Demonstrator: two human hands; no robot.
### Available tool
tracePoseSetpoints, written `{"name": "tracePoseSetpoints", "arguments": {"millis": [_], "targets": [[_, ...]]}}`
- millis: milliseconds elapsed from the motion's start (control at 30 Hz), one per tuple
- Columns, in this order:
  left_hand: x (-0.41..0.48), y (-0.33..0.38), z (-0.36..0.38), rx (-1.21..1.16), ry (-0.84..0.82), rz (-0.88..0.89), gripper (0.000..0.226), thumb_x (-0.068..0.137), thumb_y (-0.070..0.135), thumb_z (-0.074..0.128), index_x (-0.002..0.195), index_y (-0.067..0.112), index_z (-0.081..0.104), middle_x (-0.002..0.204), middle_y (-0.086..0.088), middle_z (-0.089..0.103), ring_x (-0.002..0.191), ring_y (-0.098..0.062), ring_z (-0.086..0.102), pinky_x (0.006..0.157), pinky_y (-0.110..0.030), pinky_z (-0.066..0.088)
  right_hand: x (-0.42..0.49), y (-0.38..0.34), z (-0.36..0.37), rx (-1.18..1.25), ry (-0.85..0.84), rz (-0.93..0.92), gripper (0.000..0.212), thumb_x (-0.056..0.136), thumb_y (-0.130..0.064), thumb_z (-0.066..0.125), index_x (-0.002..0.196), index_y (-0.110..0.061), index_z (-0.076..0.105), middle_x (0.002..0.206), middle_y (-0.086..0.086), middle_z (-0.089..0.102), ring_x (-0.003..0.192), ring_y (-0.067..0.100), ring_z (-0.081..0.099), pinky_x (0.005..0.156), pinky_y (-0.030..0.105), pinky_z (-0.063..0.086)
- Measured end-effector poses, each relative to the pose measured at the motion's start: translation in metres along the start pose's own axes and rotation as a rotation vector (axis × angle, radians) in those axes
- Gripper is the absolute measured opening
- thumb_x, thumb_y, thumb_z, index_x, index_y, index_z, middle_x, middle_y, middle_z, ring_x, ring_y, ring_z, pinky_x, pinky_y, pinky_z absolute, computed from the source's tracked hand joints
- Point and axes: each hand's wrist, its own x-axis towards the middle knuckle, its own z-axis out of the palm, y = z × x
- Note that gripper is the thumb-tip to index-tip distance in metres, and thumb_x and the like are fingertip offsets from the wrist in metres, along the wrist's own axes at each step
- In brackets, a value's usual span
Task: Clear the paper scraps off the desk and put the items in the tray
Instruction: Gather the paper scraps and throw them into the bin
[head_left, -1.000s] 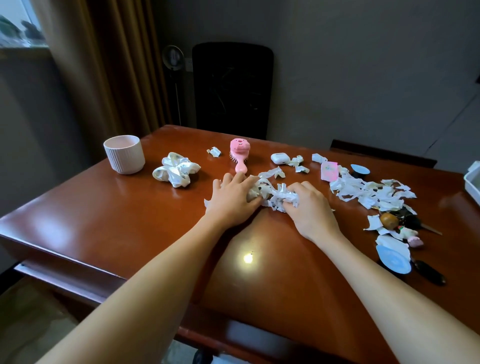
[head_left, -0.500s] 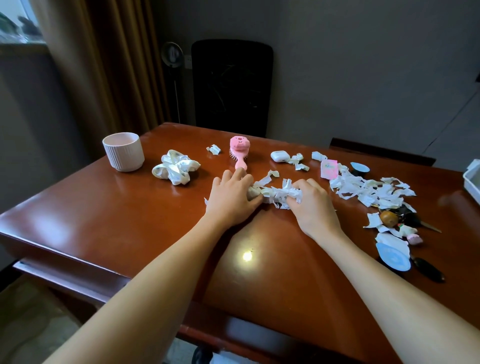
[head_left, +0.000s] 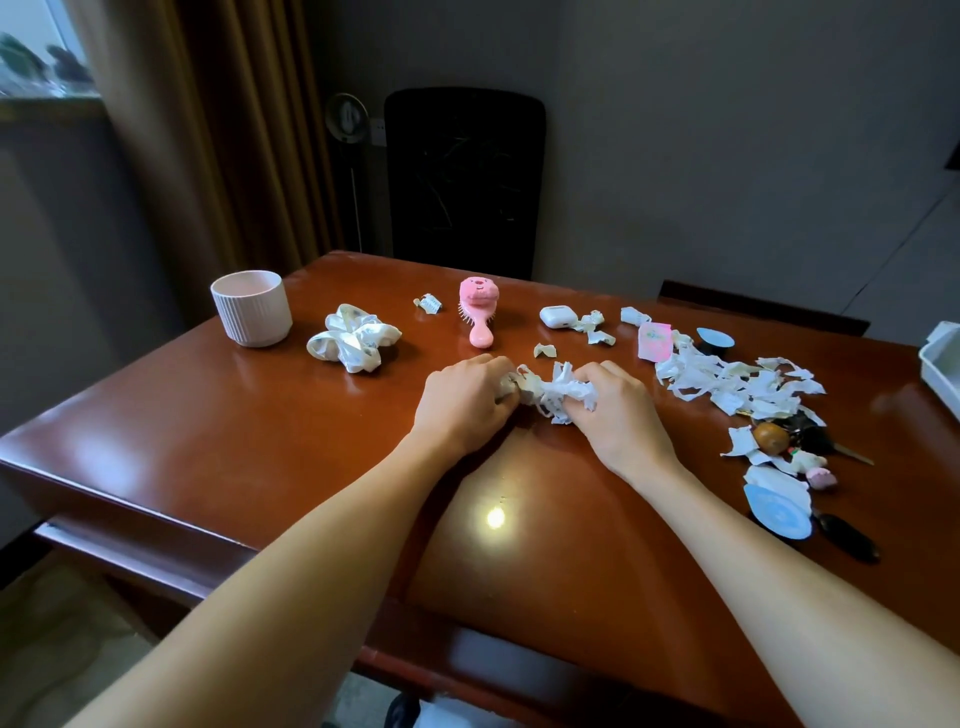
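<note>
My left hand (head_left: 465, 402) and my right hand (head_left: 618, 410) squeeze a bunch of white paper scraps (head_left: 550, 392) between them at the middle of the brown desk (head_left: 260, 415), fingers curled round the bunch. More torn scraps (head_left: 737, 382) lie spread at the right. A single scrap (head_left: 544, 349) lies just beyond my hands. The white tray (head_left: 943, 364) shows only as a corner at the right edge. A pink hairbrush (head_left: 479, 314), a white earbud case (head_left: 556, 316) and a pink card (head_left: 653, 340) lie further back.
A ribbed white cup (head_left: 252, 314) and a white scrunchie (head_left: 353, 338) sit at the left. Small items lie at the right: a brown ball (head_left: 771, 436), a blue disc (head_left: 776, 512), a dark pen-like object (head_left: 849, 535). A black chair (head_left: 462, 182) stands behind the desk.
Both hands have drawn together and curled in, bunching the loose scraps into a tighter wad. One small scrap is left behind just beyond them.
</note>
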Motion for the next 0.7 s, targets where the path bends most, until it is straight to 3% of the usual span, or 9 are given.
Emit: {"name": "tracePoseSetpoints", "arguments": {"millis": [100, 367, 567, 700], "targets": [[-0.002, 0.003, -0.003, 0.073, 0.005, 0.041, 0.021, 0.095, 0.037, 0.052, 0.105, 0.021, 0.060, 0.098, 0.002, 0.065, 0.084, -0.024, 0.063, 0.064, -0.034, 0.049, -0.001, -0.001, -0.002, 0.044, -0.016, -0.011, 0.024, 0.091, -0.027, 0.069, 0.112, -0.014, 0.065, 0.104, -0.001, 0.061, 0.086, 0.018, 0.056, 0.065, 0.024, 0.041], [-0.015, 0.010, -0.017, 0.169, 0.051, 0.141, 0.023, 0.097, 0.039, 0.047, 0.100, 0.020, 0.060, 0.093, 0.003, 0.065, 0.078, -0.022, 0.063, 0.059, -0.033, 0.051, -0.007, -0.011, -0.006, 0.095, -0.022, -0.039, 0.017, 0.094, -0.023, 0.063, 0.107, -0.013, 0.066, 0.098, 0.001, 0.061, 0.083, 0.016, 0.055, 0.062, 0.016, 0.039], [-0.025, 0.000, -0.035, 0.198, 0.119, 0.136, 0.022, 0.097, 0.040, 0.049, 0.098, 0.020, 0.060, 0.089, 0.003, 0.065, 0.075, -0.021, 0.063, 0.054, -0.029, 0.044, -0.008, -0.034, -0.010, 0.102, -0.027, -0.081, 0.029, 0.095, -0.025, 0.063, 0.119, -0.009, 0.064, 0.111, 0.004, 0.063, 0.092, 0.015, 0.057, 0.064, 0.012, 0.037], [-0.030, -0.005, -0.054, 0.214, 0.139, 0.135, 0.023, 0.098, 0.037, 0.050, 0.099, 0.018, 0.063, 0.088, 0.002, 0.066, 0.073, -0.021, 0.064, 0.052, -0.028, 0.041, -0.008, -0.050, -0.016, 0.119, -0.022, -0.114, 0.033, 0.095, -0.025, 0.064, 0.123, -0.008, 0.063, 0.115, 0.006, 0.064, 0.099, 0.019, 0.060, 0.073, 0.019, 0.046]]}}
